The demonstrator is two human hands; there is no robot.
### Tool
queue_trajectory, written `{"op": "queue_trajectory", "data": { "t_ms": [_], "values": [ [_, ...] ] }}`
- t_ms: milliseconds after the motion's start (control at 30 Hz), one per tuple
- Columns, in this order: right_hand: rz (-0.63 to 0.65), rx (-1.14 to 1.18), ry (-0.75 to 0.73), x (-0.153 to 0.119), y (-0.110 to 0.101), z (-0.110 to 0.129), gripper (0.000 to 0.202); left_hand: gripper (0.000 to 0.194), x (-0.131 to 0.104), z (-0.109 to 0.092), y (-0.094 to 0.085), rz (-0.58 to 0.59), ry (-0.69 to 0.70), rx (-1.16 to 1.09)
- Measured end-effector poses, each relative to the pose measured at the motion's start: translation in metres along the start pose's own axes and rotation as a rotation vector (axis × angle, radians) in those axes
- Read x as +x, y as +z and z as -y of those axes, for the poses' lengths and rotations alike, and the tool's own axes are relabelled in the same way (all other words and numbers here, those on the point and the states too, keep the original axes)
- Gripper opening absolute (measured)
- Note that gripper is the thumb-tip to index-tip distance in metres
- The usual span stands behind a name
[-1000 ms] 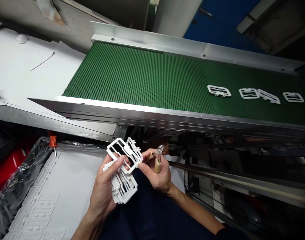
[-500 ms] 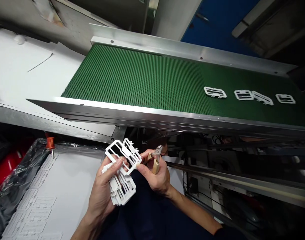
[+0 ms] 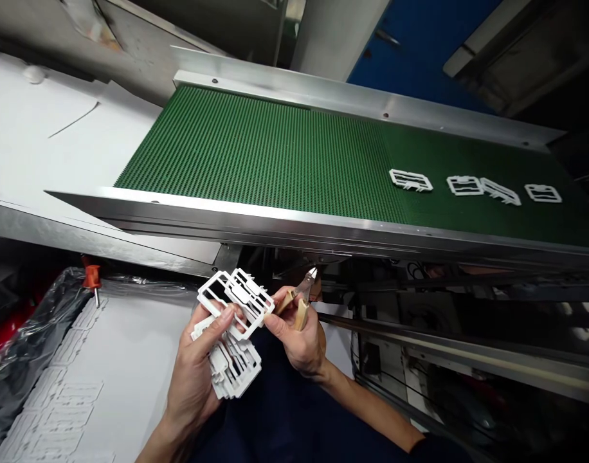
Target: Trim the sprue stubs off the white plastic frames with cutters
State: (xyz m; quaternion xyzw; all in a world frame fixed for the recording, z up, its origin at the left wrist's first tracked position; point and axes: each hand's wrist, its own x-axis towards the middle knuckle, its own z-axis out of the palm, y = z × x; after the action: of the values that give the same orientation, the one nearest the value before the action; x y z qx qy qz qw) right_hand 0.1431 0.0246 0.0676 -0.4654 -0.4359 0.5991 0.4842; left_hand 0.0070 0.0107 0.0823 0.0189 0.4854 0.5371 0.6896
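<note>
In my left hand [image 3: 193, 360] is a stack of white plastic frames [image 3: 239, 370], with one more frame [image 3: 212, 289] tilted on top under my thumb. My right hand [image 3: 301, 341] is wrapped around side cutters [image 3: 301, 308] with tan handles, their jaws pointing up and away from the frames. The right thumb and fingertips also pinch the right edge of the upper frames. Both hands are close together below the near rail of the conveyor.
A green conveyor belt [image 3: 256, 154] between metal rails carries several white frames [image 3: 410, 181] on its right part. At lower left, rows of frames lie on white sheet [image 3: 130, 360] in a plastic-lined box, by an orange-handled tool [image 3: 91, 278]. Machinery stands at right.
The cutters have turned more upright in my right hand and their handles look further spread. The upper frames have shifted slightly in my grip. The view has moved a little.
</note>
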Motion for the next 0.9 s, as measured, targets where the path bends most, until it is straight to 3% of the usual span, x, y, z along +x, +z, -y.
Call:
{"op": "queue_trajectory", "data": {
  "t_ms": [400,900],
  "values": [
    [-0.011,0.251,0.039,0.002,-0.006,-0.014,0.026,0.022,0.001,-0.006,-0.002,-0.029,0.016,0.027],
    [-0.025,0.281,0.079,0.007,-0.003,-0.013,0.024,0.025,0.008,-0.007,-0.005,-0.040,-0.011,0.008]
  ]
}}
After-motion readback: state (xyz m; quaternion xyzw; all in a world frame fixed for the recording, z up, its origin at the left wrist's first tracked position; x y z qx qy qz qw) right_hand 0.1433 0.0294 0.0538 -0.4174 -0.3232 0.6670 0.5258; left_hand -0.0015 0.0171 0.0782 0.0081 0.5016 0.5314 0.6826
